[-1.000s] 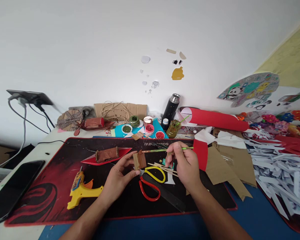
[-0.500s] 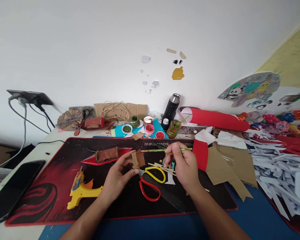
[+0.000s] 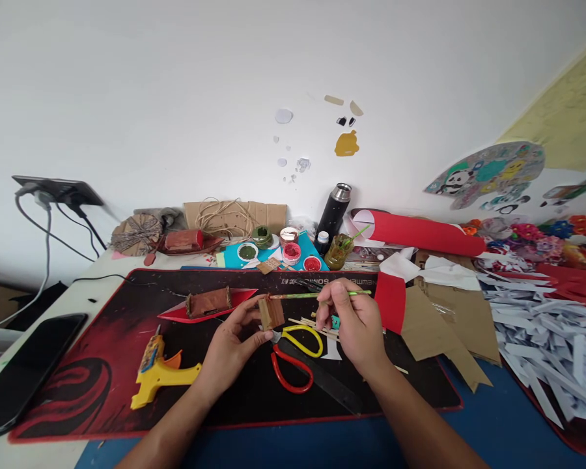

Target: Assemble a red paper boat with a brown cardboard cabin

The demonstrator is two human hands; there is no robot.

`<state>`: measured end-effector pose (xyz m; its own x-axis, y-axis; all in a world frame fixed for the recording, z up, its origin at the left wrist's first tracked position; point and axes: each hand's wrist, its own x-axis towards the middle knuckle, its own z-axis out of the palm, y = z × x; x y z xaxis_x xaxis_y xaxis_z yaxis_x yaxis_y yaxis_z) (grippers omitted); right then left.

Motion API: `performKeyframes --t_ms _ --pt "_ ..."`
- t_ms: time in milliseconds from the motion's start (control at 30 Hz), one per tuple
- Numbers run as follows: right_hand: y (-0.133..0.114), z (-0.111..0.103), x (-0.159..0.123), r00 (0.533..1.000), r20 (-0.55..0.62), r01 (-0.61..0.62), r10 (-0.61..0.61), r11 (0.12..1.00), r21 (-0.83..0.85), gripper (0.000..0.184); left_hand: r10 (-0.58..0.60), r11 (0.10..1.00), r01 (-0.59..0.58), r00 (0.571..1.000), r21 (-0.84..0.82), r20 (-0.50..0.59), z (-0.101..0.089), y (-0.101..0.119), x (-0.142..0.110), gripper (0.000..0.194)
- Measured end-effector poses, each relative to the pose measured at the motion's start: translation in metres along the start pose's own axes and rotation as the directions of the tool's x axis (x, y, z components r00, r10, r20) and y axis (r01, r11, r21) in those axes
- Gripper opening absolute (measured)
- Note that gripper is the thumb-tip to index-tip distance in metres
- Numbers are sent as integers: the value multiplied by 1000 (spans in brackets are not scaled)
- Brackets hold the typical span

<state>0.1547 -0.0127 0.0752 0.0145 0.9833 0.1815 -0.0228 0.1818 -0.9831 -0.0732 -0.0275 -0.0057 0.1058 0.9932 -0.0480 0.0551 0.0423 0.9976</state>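
My left hand (image 3: 234, 342) grips a small piece of cardboard (image 3: 272, 314) between thumb and fingers; part of its face is painted brown. In my right hand (image 3: 354, 319) is a slim green paintbrush (image 3: 300, 296), held level, its brown tip touching the cardboard's upper edge. Below the hands lie scissors (image 3: 297, 371) with one yellow and one red handle. Thin wooden sticks (image 3: 305, 322) and a white paper scrap (image 3: 331, 348) rest beside my right hand. Left of my left hand sits a red paper boat (image 3: 176, 314) carrying a brown roll.
A yellow glue gun (image 3: 163, 374) lies on the black mat (image 3: 224, 410). Behind are open paint pots (image 3: 292, 252), a murky brush jar (image 3: 340, 254) and a black thermos (image 3: 333, 212). At right are cardboard pieces (image 3: 427, 319) and white paper strips (image 3: 561, 345); a phone (image 3: 29, 374) is at left.
The brush tip has shifted slightly left along the cardboard's top edge, with my right hand moving a little left. The cardboard has turned slightly in my left hand.
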Motion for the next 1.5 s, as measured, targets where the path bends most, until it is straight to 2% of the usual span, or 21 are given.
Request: performKeyframes --t_ms 300,533,867,1500 --pt "1 0 -4 999 37 0 0 1000 0 55 -5 1000 5 1000 6 -21 0 1 0 68" --pt "0 -4 -9 998 69 -8 10 999 -31 55 -9 1000 8 999 -12 -50 1 8 1 61" --pt "-2 -7 -13 994 106 -13 14 1000 -10 54 -1 1000 -1 996 -16 -94 0 2 3 61" --pt "2 -14 -12 997 52 -61 59 998 30 57 7 998 -15 991 -53 -137 -4 0 2 67"
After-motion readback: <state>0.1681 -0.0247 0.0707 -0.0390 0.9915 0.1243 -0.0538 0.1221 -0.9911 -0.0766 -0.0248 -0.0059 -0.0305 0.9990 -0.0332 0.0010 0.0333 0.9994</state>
